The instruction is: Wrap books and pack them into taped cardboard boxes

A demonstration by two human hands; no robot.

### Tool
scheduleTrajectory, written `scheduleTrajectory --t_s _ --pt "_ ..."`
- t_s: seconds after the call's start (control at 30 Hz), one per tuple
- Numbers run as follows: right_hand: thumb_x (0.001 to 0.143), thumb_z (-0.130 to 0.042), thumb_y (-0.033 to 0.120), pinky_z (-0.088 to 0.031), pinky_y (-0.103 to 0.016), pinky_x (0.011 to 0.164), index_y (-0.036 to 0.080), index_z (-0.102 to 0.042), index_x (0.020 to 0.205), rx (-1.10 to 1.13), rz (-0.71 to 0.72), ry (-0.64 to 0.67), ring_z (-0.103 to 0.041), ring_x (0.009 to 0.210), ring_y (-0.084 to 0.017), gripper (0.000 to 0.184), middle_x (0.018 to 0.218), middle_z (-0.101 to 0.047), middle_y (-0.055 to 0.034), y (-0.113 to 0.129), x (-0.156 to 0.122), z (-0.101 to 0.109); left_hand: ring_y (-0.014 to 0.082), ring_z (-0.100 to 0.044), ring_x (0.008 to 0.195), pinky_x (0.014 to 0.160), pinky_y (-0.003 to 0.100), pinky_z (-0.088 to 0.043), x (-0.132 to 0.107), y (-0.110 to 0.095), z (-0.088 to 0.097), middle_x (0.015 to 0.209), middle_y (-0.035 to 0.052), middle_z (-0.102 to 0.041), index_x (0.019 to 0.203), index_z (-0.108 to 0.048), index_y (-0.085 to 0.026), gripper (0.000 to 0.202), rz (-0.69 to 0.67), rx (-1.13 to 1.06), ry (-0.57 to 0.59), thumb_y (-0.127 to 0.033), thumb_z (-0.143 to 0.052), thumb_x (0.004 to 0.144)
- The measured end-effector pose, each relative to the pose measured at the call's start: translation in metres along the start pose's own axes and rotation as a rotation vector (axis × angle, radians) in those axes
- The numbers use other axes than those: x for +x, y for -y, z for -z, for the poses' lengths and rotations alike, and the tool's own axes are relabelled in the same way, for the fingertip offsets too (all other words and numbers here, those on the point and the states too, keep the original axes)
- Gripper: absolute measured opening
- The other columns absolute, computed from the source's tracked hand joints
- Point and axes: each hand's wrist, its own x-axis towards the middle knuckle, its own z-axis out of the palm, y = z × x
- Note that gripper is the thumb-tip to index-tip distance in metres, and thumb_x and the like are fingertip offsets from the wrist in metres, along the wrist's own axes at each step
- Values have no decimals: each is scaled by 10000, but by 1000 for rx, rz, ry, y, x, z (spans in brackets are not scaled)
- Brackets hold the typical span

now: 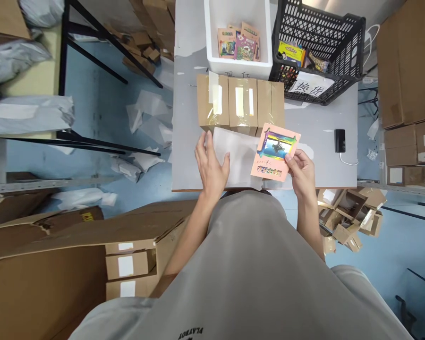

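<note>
Between thumb and fingers, my right hand (pixel 302 171) grips a pink packet (pixel 273 172) with a colourful picture framed on its front. It is held over the right part of a white sheet or bag (pixel 235 156) on the table. At the sheet's left edge rests my left hand (pixel 211 165), fingers spread and holding nothing. Just beyond the sheet, small taped cardboard boxes (pixel 243 101) with white labels stand in a row; the fingertips of my left hand are close to the leftmost one.
A white foam box (pixel 208 52) with similar packets stands at the back. Beside it is a black plastic crate (pixel 340 66) holding colourful packs. A black device (pixel 339 140) with a cable lies on the table's right. A large open carton (pixel 74 236) stands at my left.
</note>
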Motion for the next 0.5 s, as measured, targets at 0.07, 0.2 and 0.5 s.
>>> scheduleTrajectory --t_s 0.07,0.2,0.5 --pt "863 -916 669 -701 -416 869 276 -761 1096 1 -5 15 -818 1052 -271 483 1154 -867 -67 0 0 -4 387 -532 1597 1322 530 -449 -5 -24 2 1670 186 -609 1571 -652 -235 760 10 -145 80 -555 -879 921" --pt "833 -926 705 -703 -425 898 275 -738 1105 18 24 15 -816 1074 -279 542 1198 -863 -75 -8 1 -15 344 -768 1245 1109 437 -602 -8 -55 -3 1302 143 -826 1302 -812 -208 684 126 -408 446 -665 -951 813" --pt "856 -929 659 -460 -610 1312 326 -673 1510 -547 454 -139 -495 1615 -366 777 1660 -633 -122 5 -1 -2 250 -724 941 923 366 -579 12 -66 8 1007 67 -808 1020 -884 -262 288 -129 -273 439 -539 -828 966"
